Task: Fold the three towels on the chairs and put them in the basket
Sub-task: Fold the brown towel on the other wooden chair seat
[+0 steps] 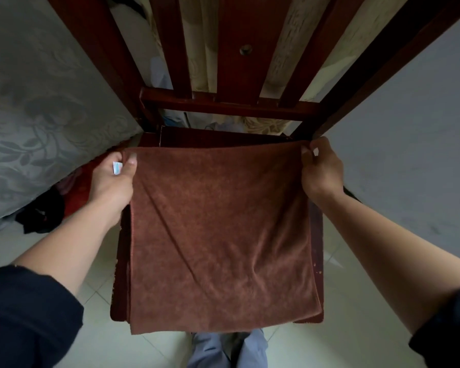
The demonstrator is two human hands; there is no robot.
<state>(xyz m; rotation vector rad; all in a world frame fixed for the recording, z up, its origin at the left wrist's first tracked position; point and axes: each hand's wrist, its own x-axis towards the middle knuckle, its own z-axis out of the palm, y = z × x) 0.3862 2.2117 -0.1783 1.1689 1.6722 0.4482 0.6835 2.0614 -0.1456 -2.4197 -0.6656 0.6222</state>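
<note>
**Towel fold in hand on the chair seat**

Folding is the step I judge to be in hand, with one towel of the three. The brown towel (218, 235) lies spread on the seat of the dark red wooden chair (223, 103) and covers almost all of it. Its near edge hangs a little over the front.

My left hand (114, 179) pinches the far left corner between thumb and curled fingers, and a small white label (117, 167) shows at that corner. My right hand (320, 171) pinches the far right corner in the same way. The far edge is stretched between the two hands.

At the left side and at the near edge I see more than one layer, so I think the towel is already doubled. The cloth looks soft and plush, with some slanted creases across the middle.

The next move, I believe, calls for bringing both corners toward me evenly, so that the edges meet. The basket is not visible, so I cannot tell where it stands.
</note>
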